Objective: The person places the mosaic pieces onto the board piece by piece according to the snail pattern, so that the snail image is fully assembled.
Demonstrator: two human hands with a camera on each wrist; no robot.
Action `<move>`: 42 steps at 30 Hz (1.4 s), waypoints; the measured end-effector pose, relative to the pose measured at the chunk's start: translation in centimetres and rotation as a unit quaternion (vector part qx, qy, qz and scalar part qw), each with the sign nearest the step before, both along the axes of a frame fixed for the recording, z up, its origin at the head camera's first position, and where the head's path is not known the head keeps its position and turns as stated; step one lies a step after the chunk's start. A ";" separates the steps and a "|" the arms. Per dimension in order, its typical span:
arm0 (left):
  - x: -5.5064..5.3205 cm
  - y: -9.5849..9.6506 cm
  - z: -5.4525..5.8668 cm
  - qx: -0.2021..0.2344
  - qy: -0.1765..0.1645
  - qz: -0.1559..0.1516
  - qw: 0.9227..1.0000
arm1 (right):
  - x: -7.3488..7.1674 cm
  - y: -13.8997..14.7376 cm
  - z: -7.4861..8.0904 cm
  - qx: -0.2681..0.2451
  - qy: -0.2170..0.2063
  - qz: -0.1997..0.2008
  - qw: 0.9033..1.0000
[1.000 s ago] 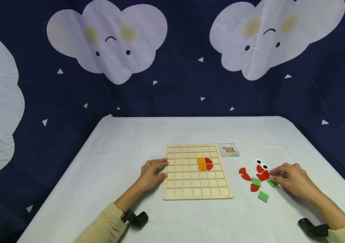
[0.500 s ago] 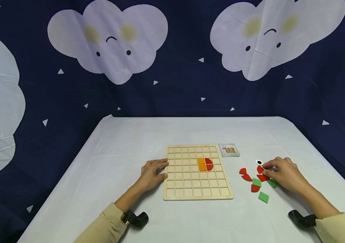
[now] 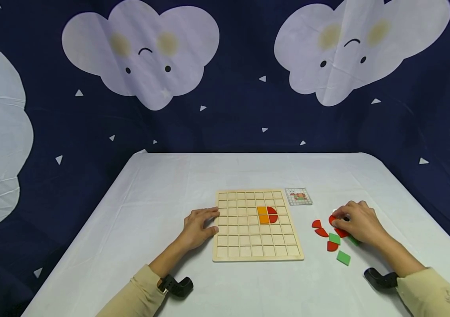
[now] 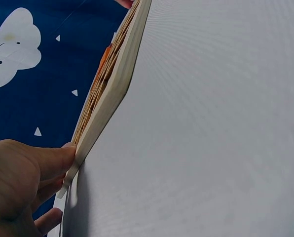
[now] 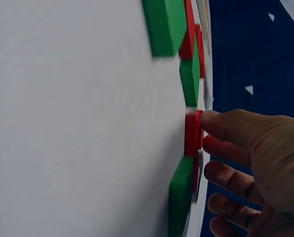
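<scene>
My left hand (image 3: 198,228) rests against the left edge of a wooden grid board (image 3: 240,255), thumb and fingertips right at the rim. Seated in the board are two orange square tiles (image 3: 263,219) and two red quarter-circle tiles (image 3: 273,218). To the right of the board, my right hand (image 3: 361,222) pinches a red quarter-circle piece (image 3: 332,219) between thumb and index finger, low over the loose pieces. Under and beside it lie another red piece (image 3: 341,232) and green tiles (image 3: 334,238). The white eye discs are mostly hidden behind the fingers.
A small picture card (image 3: 298,196) with a grid lies off the board's upper right corner. Left of the right hand lie red pieces (image 3: 321,232), and a green tile (image 3: 343,258) sits nearer the front. A white cloth covers the table (image 3: 169,185).
My right hand has moved left and slightly away across the loose pieces, and a red piece has shifted left between its fingertips. My left hand stays at the board's edge.
</scene>
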State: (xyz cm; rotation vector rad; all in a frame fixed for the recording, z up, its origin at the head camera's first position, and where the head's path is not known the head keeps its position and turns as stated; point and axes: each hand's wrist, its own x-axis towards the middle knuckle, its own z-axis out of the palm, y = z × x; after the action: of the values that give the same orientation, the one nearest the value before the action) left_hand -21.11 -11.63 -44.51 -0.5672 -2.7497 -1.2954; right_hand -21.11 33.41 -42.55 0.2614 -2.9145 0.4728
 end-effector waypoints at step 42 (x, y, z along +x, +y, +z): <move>-0.1 -0.1 0.0 -0.006 0.000 -0.007 1.000 | -1.3 -0.4 0.5 -0.027 -0.067 0.060 0.996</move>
State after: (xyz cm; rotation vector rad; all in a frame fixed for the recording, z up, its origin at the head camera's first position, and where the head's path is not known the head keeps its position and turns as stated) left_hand -21.17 -11.77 -44.50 -0.5867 -2.7608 -1.2834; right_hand -22.45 33.00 -42.05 0.4144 -3.0220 0.6076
